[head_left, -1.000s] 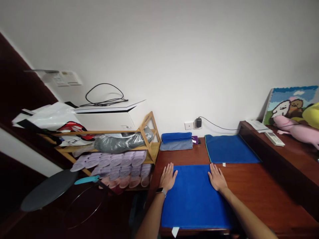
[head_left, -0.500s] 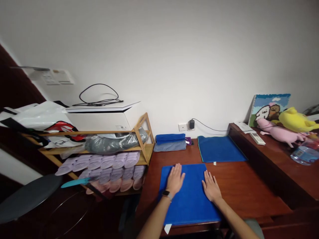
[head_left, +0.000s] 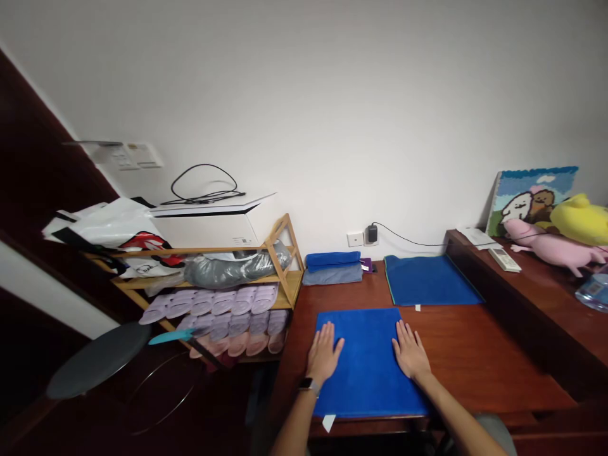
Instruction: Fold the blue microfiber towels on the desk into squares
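A bright blue towel (head_left: 368, 367) lies spread flat on the brown wooden table (head_left: 494, 361), its white tag hanging over the front edge. My left hand (head_left: 323, 354) rests flat on the towel's left side, fingers stretched forward and thumb apart; a watch sits on that wrist. On the right edge of the towel lies my right hand (head_left: 411, 354), palm down with its fingers spread. Neither hand grips anything. Behind, a second, darker blue towel (head_left: 432, 280) is laid out towards the back right. Folded blue and grey cloths (head_left: 332, 268) are stacked against the wall.
Left of the table stands a wooden rack (head_left: 287, 278) with rows of slippers (head_left: 242, 301) and a white box (head_left: 209, 228) on top. A grey stool (head_left: 99, 361) is at far left. The raised ledge at right bears a remote (head_left: 504, 259) and a pink plush toy (head_left: 553, 244).
My left hand has slid from the towel's upper part towards its left edge and nearer me. My right hand stays at the right edge. The camera view has turned slightly left.
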Tool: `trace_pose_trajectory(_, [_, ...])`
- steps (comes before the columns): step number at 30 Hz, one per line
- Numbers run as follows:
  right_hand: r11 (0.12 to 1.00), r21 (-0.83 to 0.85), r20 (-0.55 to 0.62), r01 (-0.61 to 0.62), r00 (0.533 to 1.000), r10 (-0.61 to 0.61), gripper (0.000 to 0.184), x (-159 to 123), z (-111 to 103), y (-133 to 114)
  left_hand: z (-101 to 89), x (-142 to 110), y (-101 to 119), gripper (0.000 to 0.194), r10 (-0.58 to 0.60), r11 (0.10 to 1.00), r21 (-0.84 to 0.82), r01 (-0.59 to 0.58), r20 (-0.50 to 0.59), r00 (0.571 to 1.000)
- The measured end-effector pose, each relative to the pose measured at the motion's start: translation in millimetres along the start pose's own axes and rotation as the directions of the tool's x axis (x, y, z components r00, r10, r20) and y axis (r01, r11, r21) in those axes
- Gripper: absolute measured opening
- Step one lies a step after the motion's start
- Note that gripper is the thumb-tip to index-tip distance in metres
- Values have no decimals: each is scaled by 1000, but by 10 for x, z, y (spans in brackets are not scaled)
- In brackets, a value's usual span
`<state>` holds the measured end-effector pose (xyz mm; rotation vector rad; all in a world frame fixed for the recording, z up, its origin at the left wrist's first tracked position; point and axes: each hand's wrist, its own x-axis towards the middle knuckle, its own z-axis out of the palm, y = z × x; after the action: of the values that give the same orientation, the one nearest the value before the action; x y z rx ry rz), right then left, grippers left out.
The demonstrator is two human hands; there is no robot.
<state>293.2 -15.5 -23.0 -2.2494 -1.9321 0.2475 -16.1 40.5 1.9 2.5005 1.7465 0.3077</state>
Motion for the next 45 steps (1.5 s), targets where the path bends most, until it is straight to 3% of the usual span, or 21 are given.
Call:
trace_pose_trajectory(2, [1000, -4, 7, -6, 1000, 6, 71, 13, -22, -3, -43, -93, -283, 74, -76, 997, 16, 77, -37, 996])
trace_pose_trajectory(4, [1000, -10, 36, -15, 999, 16, 70, 15, -69, 1, -51, -140, -378, 74, -98, 995, 19, 99, -53, 994])
trace_pose_trajectory(9, [999, 11, -7, 35, 999, -35, 71, -146, -143, 101, -48, -139, -300, 75, -101, 995, 16, 102, -46, 994])
trace_pose_trajectory(15, [995, 12, -35, 102, 994, -102, 70, -459, -5, 229, -154, -150, -247, 70, -55, 998, 33, 60, -116, 992])
trace_pose_trajectory(18, [995, 15, -44, 104, 994, -103, 69, -490, 22, 224, -165, -170, 195, 66, 50, 999, 4, -50, -142, 989])
trace_pose_trajectory(23, [993, -3, -28, 121, 992, -121, 68, -466, 34, 249, 67, -243, 1462, 68, 307, 943, -122, -308, -29, 951])
trace_pose_trajectory(25, [991, -14, -18, 135, 991, -136, 67, -462, 54, 268, 165, -281, 1776, 69, 347, 926, -162, -340, 17, 938])
trace_pose_trajectory(26, [990, -17, -18, 138, 990, -138, 67, -463, 65, 274, 195, -302, 1834, 69, 347, 925, -175, -337, 33, 937])
trace_pose_trajectory(27, [991, -18, -24, 134, 991, -134, 67, -465, 76, 276, 209, -325, 1818, 69, 336, 929, -181, -323, 43, 941])
trace_pose_trajectory(29, [993, -13, -45, 117, 992, -117, 69, -473, 94, 273, 190, -386, 1580, 69, 284, 947, -174, -272, 48, 958])
trace_pose_trajectory(34, [995, -2, -60, 103, 993, -102, 70, -473, 74, 254, 13, -662, 411, 71, -32, 998, -55, 32, -15, 999])
trace_pose_trajectory(37, [995, 3, -34, 102, 994, -102, 70, -460, -15, 224, -25, -812, -38, 71, -132, 991, -3, 132, -93, 987])
trace_pose_trajectory(41, [997, 9, -48, 80, 996, -79, 69, -567, -152, 145, 31, -866, -118, 71, -129, 991, 24, 135, -164, 978])
trace_pose_trajectory(45, [996, 19, -115, 83, 990, -80, 69, -877, -130, 102, 28, -849, -99, 71, -121, 991, 41, 131, -192, 974])
